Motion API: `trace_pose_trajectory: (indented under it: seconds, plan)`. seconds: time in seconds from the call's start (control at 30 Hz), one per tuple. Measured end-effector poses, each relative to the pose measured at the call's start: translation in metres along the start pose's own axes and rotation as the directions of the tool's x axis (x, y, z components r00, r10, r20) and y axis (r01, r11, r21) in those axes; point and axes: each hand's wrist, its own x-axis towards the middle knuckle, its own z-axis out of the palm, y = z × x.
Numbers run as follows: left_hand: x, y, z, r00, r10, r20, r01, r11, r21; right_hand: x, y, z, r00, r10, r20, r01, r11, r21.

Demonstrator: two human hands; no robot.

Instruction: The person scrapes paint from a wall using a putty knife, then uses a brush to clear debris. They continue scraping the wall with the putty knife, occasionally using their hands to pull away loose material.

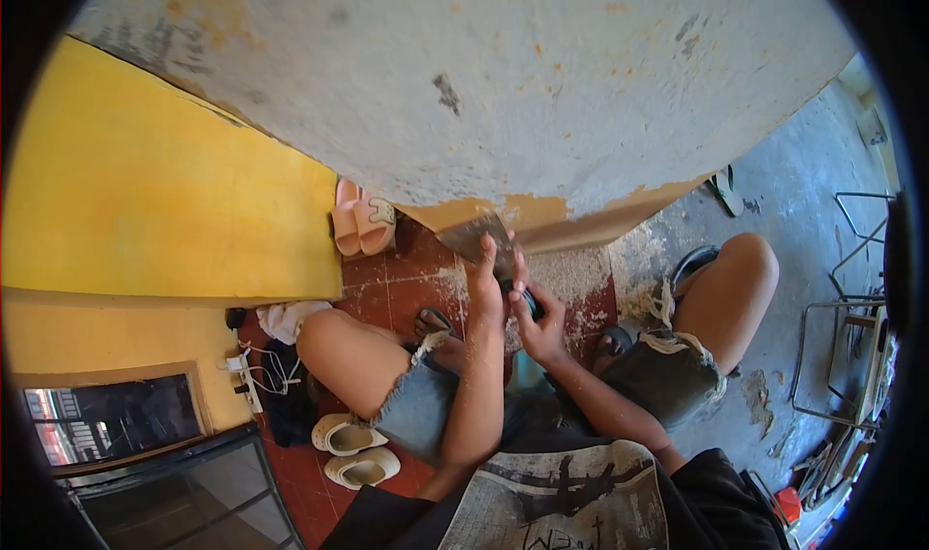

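A wide-bladed paint scraper [474,235] is tilted up against the lower edge of the grey wall [542,95], its blade overlapping the wall's bottom strip. My right hand [544,329] is wrapped round the dark handle. Higher up, my left hand [487,284] grips the scraper near where blade meets handle, thumb and fingers along the metal. Bare ochre patches [542,208] show along the foot of the wall, beside the blade. Pale flakes [571,274] are scattered on the floor under my hands, and bits of dust cling to my left forearm.
Pink slippers [364,223] stand by the yellow wall [174,182] at left. Cream clogs [360,465] lie beside my left leg, near a power strip [248,386] with cables. Metal frames [840,356] stand at right. A flip-flop [726,192] lies past the wall's corner.
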Motion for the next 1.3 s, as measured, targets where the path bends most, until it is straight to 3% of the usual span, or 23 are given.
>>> trace_pose_trajectory:
  seconds: [0.1,0.2,0.27,0.33,0.4,0.47,0.6,0.7,0.8,0.87,1.0,1.07,1.13,1.27,1.3]
  plan:
    - [0.004,0.004,0.005,0.998,0.011,0.063,-0.007,0.998,-0.061,-0.003,0.001,0.000,0.992,-0.107,-0.062,0.106,0.994,-0.017]
    - [-0.011,0.008,0.007,1.000,0.013,0.017,-0.012,0.997,-0.077,-0.003,-0.012,-0.004,0.999,0.041,0.024,-0.041,0.999,-0.002]
    - [-0.005,0.000,0.004,0.999,-0.012,-0.031,0.012,1.000,0.003,-0.006,0.003,0.000,1.000,-0.015,-0.013,0.016,0.999,0.047]
    - [0.002,-0.002,-0.001,0.999,0.008,0.045,-0.007,1.000,-0.015,-0.007,0.006,0.001,0.996,-0.064,-0.064,0.064,0.998,-0.003]
    - [-0.006,0.004,0.005,1.000,0.006,0.001,-0.006,0.993,-0.117,-0.009,0.004,-0.003,0.999,-0.012,-0.040,0.009,0.998,-0.063]
    - [-0.005,-0.003,0.000,0.999,0.034,-0.039,-0.038,0.993,-0.112,-0.006,0.004,-0.005,0.999,0.051,-0.019,-0.050,0.998,0.043]
    - [0.003,0.003,0.000,0.997,0.023,0.070,-0.019,0.999,-0.051,-0.003,0.016,0.001,0.997,-0.062,-0.044,0.060,0.997,-0.042]
    - [0.003,0.003,-0.001,0.998,0.050,0.049,-0.043,0.989,-0.144,0.000,0.000,-0.002,0.999,-0.049,-0.013,0.048,0.998,-0.042]
    - [0.000,-0.005,-0.008,1.000,0.003,0.000,-0.003,0.999,-0.037,-0.006,0.008,0.002,0.995,-0.081,-0.059,0.083,0.996,0.034]
    - [-0.001,0.001,-0.001,0.998,0.009,0.055,-0.004,0.996,-0.085,-0.004,0.000,0.002,0.992,-0.105,-0.069,0.102,0.994,-0.041]
    - [0.000,-0.005,-0.008,0.999,0.026,0.036,-0.023,0.995,-0.092,-0.005,0.003,-0.003,0.999,0.034,-0.032,-0.033,0.999,0.019]
    - [0.000,0.000,-0.003,0.999,0.004,0.037,-0.002,0.999,-0.037,-0.004,-0.003,0.000,0.999,0.005,-0.032,-0.004,0.999,0.034]
    - [0.000,0.000,0.000,0.999,0.013,0.046,-0.006,0.990,-0.138,-0.007,-0.005,0.002,0.998,-0.032,-0.046,0.030,0.999,-0.031]
    - [-0.002,0.001,0.001,0.999,0.037,0.006,-0.036,0.992,-0.123,-0.004,0.005,-0.004,0.999,0.038,-0.012,-0.038,0.999,0.031]
    - [-0.003,0.002,0.001,0.999,0.043,0.017,-0.041,0.992,-0.122,-0.003,0.004,-0.003,0.999,-0.031,-0.022,0.031,0.999,0.009]
